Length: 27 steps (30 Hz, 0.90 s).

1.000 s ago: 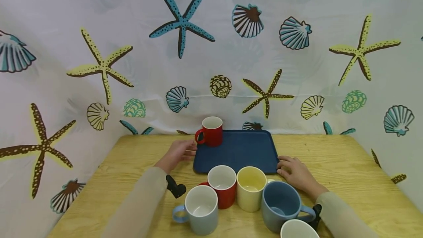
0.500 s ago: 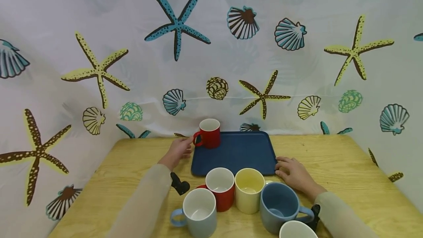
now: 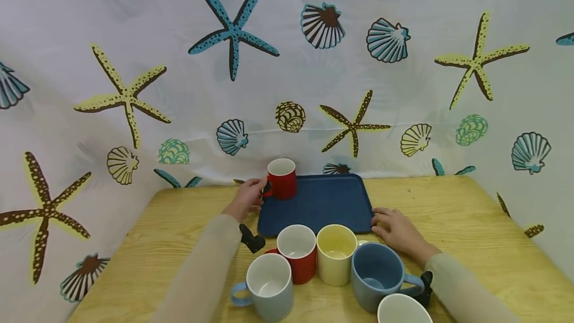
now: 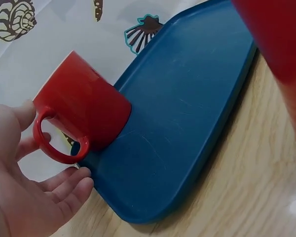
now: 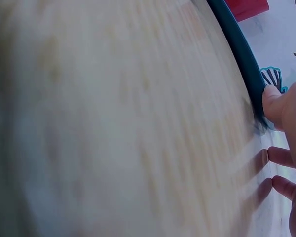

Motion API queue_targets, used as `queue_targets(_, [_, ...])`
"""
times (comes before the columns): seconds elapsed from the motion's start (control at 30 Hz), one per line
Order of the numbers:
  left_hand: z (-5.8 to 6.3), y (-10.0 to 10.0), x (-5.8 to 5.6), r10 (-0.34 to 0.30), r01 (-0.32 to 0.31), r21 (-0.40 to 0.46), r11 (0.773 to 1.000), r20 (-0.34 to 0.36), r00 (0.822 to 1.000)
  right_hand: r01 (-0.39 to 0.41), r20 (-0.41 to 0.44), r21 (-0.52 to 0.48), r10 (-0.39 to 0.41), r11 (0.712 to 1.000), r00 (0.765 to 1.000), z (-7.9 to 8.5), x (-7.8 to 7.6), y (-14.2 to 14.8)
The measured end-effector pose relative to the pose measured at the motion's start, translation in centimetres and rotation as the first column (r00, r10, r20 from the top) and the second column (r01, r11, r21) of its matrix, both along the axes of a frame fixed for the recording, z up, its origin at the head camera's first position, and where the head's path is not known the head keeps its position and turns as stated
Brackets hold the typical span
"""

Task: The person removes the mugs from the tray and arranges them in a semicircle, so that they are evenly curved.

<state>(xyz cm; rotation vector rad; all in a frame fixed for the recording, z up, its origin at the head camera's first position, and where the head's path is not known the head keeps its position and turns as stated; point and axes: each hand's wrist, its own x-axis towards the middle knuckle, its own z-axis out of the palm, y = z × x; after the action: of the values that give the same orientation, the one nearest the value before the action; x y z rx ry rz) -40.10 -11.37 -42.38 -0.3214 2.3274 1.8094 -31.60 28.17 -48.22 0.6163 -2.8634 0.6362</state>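
A red mug (image 3: pixel 282 186), white inside, stands upright at the back left of the blue tray (image 3: pixel 327 213), its handle (image 4: pixel 47 148) pointing left. My left hand (image 3: pixel 247 196) is at that handle with nothing gripped. In the left wrist view its thumb is close to the handle's top, a fingertip shows behind the handle's opening, and the lower fingers stretch along the tray's edge. My right hand (image 3: pixel 396 228) rests at the tray's right edge; in the right wrist view the thumb (image 5: pixel 274 106) touches the rim while the other fingers are loosely bent by the table.
In front of the tray stand another red mug (image 3: pixel 298 255), a cream mug (image 3: pixel 334 258), a light blue mug (image 3: pixel 271 290), a darker blue mug (image 3: pixel 374 280) and a white-lined mug (image 3: pixel 403 310). A seashell-print cloth (image 3: pixel 341 79) hangs behind the wooden table (image 3: pixel 179 223).
My left hand has moved a little farther back and right, from beside the red mug up to its handle. The right hand stays by the tray's edge. The head view has shifted slightly.
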Motion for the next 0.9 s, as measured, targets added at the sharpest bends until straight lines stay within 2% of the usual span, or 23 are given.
queue_targets(0.2, [0.6,0.2,0.6,0.029,-0.028,-0.022,0.999,0.087,0.996,-0.016,0.009,0.003,0.016,1.0,1.0,0.1,0.0,-0.5])
queue_targets(0.5, [0.8,-0.2,0.8,-0.045,0.046,-0.007,0.999,0.108,0.993,-0.029,-0.018,-0.008,0.029,1.0,0.999,0.2,0.1,-0.6])
queue_targets(0.7, [0.7,-0.2,0.6,-0.036,0.028,0.057,0.998,0.148,0.988,-0.048,-0.055,-0.018,0.047,0.999,0.997,0.1,0.2,-0.1])
queue_targets(0.9, [1.1,-0.4,1.2,-0.013,-0.011,0.143,0.99,0.166,0.986,-0.041,-0.042,-0.025,0.039,0.999,0.998,0.0,0.2,0.1])
